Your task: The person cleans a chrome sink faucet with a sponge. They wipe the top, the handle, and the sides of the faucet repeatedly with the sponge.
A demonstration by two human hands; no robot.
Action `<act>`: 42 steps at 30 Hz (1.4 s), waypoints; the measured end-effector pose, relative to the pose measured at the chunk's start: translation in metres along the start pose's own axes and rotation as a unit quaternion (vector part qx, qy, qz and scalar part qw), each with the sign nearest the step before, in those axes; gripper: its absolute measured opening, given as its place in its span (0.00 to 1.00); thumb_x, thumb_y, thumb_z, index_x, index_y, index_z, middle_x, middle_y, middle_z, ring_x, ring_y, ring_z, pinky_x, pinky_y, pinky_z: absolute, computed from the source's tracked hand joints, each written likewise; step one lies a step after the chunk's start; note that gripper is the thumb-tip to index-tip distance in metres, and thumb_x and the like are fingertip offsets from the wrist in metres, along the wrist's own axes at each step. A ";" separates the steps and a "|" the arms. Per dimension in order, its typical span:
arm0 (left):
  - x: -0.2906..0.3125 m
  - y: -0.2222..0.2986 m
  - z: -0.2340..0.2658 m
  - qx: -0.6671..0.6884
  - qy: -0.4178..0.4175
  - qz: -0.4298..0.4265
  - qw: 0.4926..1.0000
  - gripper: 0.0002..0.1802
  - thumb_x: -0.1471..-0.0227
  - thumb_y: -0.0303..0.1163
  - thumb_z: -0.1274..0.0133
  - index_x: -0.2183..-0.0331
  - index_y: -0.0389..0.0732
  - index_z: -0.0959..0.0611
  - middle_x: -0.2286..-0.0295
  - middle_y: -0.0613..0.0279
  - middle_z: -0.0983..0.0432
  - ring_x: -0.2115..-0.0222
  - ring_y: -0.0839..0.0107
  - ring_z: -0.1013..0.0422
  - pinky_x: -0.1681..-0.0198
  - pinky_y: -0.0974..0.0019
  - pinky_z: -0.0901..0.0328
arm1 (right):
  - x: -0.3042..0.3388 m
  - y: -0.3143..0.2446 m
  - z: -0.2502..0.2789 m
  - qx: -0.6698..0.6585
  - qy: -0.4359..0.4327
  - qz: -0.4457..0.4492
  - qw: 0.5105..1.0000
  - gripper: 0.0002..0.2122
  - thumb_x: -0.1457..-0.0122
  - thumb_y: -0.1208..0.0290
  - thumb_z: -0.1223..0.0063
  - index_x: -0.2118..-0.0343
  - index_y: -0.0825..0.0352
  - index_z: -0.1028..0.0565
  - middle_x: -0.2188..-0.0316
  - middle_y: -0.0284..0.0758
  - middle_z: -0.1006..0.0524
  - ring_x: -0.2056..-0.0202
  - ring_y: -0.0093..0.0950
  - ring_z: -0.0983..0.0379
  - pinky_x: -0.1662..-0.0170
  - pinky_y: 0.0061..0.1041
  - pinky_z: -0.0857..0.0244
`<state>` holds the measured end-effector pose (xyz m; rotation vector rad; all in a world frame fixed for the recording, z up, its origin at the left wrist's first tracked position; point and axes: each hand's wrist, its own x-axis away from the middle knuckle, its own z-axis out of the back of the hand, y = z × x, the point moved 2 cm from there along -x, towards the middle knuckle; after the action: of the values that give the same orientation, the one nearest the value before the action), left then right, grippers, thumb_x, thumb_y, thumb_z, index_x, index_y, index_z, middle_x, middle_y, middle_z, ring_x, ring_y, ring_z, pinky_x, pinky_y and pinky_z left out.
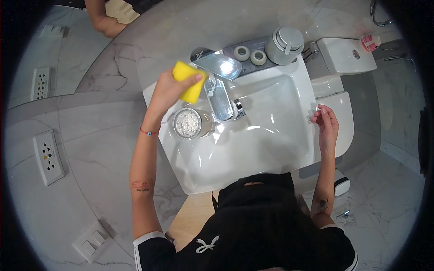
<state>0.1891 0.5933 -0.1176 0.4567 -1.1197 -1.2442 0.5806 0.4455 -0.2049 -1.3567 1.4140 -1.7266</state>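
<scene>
L hand point(165, 91) pinched yellow sponge point(191, 92) at sink's point(275, 122) far left, by tap point(219, 100), thumb on top, prob. for firm grip; R hand point(327, 124), half-curled, apparently empty, hung by right rim, prob. for balance.

Grey tray point(249, 46): silver-grey dispenser point(280, 52), two small round pieces point(242, 53). Toilet point(346, 115) at right, pink-and-white tub point(370, 43) atop its tank point(341, 58). Left wall point(99, 158): socket panel point(49, 157), switch plate point(92, 241).
</scene>
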 end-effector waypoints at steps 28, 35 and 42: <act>-0.029 -0.027 0.005 0.028 0.021 -0.009 0.999 0.18 0.55 0.35 0.38 0.66 0.32 0.24 0.73 0.58 0.24 0.74 0.74 0.27 0.70 0.70 0.32 | 0.016 -0.023 -0.002 -0.027 -0.008 0.026 0.999 0.11 0.39 0.68 0.55 0.60 0.71 0.28 0.73 0.31 0.28 0.71 0.20 0.32 0.62 0.20 0.37; -0.004 -0.037 0.008 0.096 0.007 0.017 0.995 0.19 0.54 0.36 0.38 0.66 0.32 0.24 0.73 0.59 0.24 0.74 0.75 0.27 0.70 0.72 0.32 | 0.029 -0.016 0.028 0.015 0.035 0.035 0.999 0.11 0.39 0.69 0.55 0.60 0.71 0.28 0.73 0.32 0.28 0.71 0.21 0.32 0.62 0.21 0.37; -0.011 -0.011 0.007 0.053 0.014 -0.001 0.998 0.20 0.56 0.36 0.37 0.65 0.33 0.24 0.73 0.59 0.24 0.73 0.74 0.27 0.69 0.72 0.32 | 0.021 -0.021 0.025 -0.011 0.023 0.025 0.999 0.10 0.39 0.69 0.55 0.60 0.70 0.28 0.73 0.31 0.28 0.71 0.20 0.32 0.61 0.21 0.37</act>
<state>0.1789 0.6012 -0.1277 0.5543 -1.1644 -1.1811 0.6002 0.4243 -0.1786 -1.2896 1.4827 -1.7255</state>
